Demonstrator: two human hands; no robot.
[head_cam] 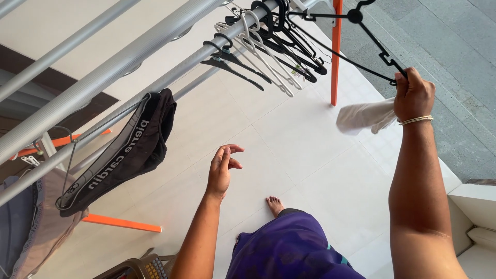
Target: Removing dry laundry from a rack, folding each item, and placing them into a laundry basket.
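My right hand (413, 95) is raised at the upper right and grips a black plastic hanger (369, 36) by one end, together with a small white cloth (364, 116) that droops to the left of the fist. My left hand (222, 168) hangs in mid-air over the tiled floor, fingers apart and holding nothing. It is nearest to the black underwear (126, 155) draped on a wire hanger at the left of the silver drying rack (129, 57).
Several empty black and white hangers (263, 46) hang bunched on the rack's rail at the top. Orange rack legs (336, 51) stand behind. A grey garment (36, 222) hangs at far left. A brown laundry basket (139, 268) sits by my feet.
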